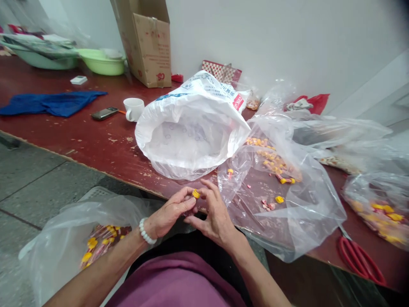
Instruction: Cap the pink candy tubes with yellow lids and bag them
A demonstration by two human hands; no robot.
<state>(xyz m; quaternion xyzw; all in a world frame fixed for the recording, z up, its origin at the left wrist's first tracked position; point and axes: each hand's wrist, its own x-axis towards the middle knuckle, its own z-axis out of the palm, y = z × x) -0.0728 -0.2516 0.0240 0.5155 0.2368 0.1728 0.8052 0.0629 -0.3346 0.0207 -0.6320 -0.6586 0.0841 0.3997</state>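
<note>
My left hand (171,215), with a pale bead bracelet at the wrist, pinches a small yellow cap (196,194) between thumb and fingers. Whatever is below the cap is hidden by the fingers. Close beside it, my right hand (217,213) has its thumb and fingers apart, the fingertips next to the cap. To the right lies an open clear plastic bag (306,217) with many small yellow-and-pink pieces (271,157) in it. Below my left forearm, another clear bag (64,234) holds slim pink pieces with yellow ends (104,241).
A large white sack (191,140) lies open toward me on the red table (105,149). Red-handled scissors (361,260) rest at the right edge, near another filled bag (380,213). Behind are a white mug (134,108), a phone (105,113), a cardboard box (151,51) and a green basin (102,64).
</note>
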